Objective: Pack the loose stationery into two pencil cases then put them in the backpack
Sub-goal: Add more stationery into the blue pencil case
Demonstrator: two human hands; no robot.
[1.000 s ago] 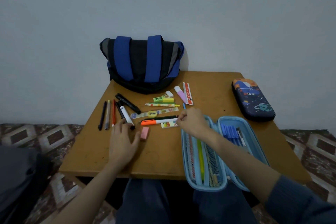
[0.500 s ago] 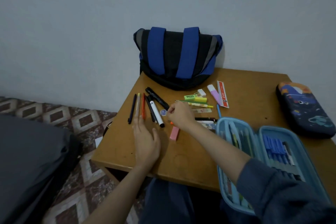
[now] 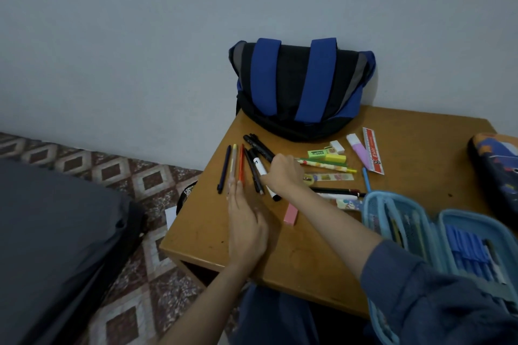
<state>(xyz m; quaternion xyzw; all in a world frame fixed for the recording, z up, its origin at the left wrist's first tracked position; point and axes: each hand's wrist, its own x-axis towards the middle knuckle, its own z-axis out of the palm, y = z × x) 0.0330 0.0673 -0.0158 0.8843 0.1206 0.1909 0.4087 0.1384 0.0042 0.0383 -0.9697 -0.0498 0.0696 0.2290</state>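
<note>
Loose stationery lies on the wooden table (image 3: 213, 235): several thin pens (image 3: 234, 166) at the left, a white and black marker (image 3: 262, 173), a pink eraser (image 3: 290, 214), highlighters (image 3: 326, 155) and a red ruler (image 3: 372, 154). My right hand (image 3: 283, 173) curls over the marker and a black pen, its fingers closed around them. My left hand (image 3: 244, 221) lies flat on the table, fingertips touching the thin pens. An open light-blue pencil case (image 3: 437, 235) sits at the near right. A dark patterned pencil case (image 3: 496, 165) lies shut at the far right. The blue and black backpack (image 3: 302, 87) stands against the wall.
The table's left edge and near edge drop to a patterned tile floor (image 3: 145, 176). A dark grey cushion or bag (image 3: 56, 232) fills the lower left. A small dark object (image 3: 186, 193) peeks out under the table's left edge.
My right hand moved left from the middle of the stationery to the markers and closed on the white and black one. The view swung left; my left hand stayed flat.
</note>
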